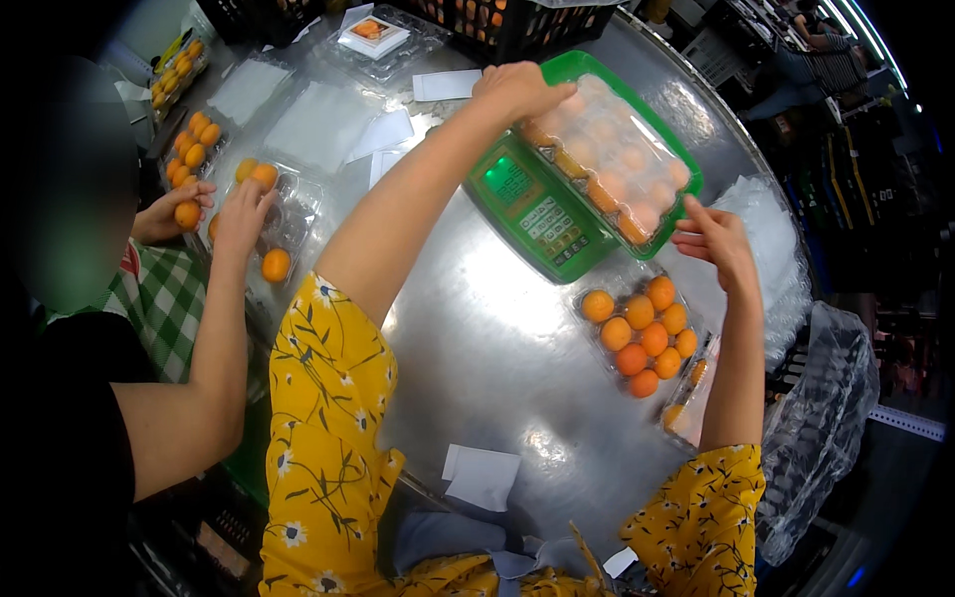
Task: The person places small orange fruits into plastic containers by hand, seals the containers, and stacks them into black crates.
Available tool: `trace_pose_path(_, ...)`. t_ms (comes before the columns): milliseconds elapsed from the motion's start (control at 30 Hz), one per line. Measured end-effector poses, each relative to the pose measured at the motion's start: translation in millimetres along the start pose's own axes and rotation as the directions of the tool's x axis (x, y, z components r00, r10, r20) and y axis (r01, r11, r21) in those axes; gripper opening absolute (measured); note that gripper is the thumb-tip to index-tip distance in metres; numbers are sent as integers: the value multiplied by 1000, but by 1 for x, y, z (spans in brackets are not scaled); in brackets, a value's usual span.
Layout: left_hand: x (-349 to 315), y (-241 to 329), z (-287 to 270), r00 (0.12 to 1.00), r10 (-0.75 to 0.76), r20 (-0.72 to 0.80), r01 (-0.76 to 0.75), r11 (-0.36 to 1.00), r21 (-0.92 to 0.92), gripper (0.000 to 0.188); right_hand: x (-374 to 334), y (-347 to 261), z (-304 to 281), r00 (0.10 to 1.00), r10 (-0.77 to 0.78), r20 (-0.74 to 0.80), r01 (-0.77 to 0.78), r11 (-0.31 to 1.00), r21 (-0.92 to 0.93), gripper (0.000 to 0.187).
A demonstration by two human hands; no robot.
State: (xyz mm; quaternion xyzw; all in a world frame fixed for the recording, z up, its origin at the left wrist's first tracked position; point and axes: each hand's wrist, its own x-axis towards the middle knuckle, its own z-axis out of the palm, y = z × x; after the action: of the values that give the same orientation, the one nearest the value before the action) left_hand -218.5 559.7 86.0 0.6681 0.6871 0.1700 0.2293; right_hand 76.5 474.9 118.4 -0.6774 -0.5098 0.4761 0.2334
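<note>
A closed clear plastic clamshell box of orange fruit [629,164] lies on the green tray of a digital scale [545,214], whose display is lit. At the box's far left corner, my left hand [522,92] is closed with bent fingers against its edge; some of the fingertips are hidden. My right hand [718,241] is beside the near right corner of the box, fingers apart and holding nothing. Just below the scale sits another clear pack of orange fruit [647,336], and a further pack [686,410] is partly covered by my right forearm.
On the left, a co-worker's hands [239,214] handle fruit over a clear tray [288,214]. White cards [482,478] lie near the front edge. Black crates [517,25] of fruit stand at the back. Stacked clear plastic packaging [821,418] is at the right.
</note>
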Motion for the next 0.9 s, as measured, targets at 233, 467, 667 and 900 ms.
trace_pose_path(233, 1, -2, -10, 977, -67, -205, 48, 994, -96, 51, -13, 5, -11, 996, -61, -62, 60, 998, -32, 47)
trace_pose_path(467, 4, -9, 3, 983, -29, -183, 23, 999, -33, 51, -7, 12, 2, 998, -45, -40, 44, 998, -34, 46)
trace_pose_path(667, 4, -6, 12, 986, -12, -167, 15, 1000, 13, 52, -6, 11, 11, 998, -42, -39, 40, 998, -48, 47)
trace_pose_path(900, 12, -11, 16, 997, -18, 71, 21, 999, -35, 56, -1, 8, 30, 1000, -3, -19, 3, 1000, 18, 46)
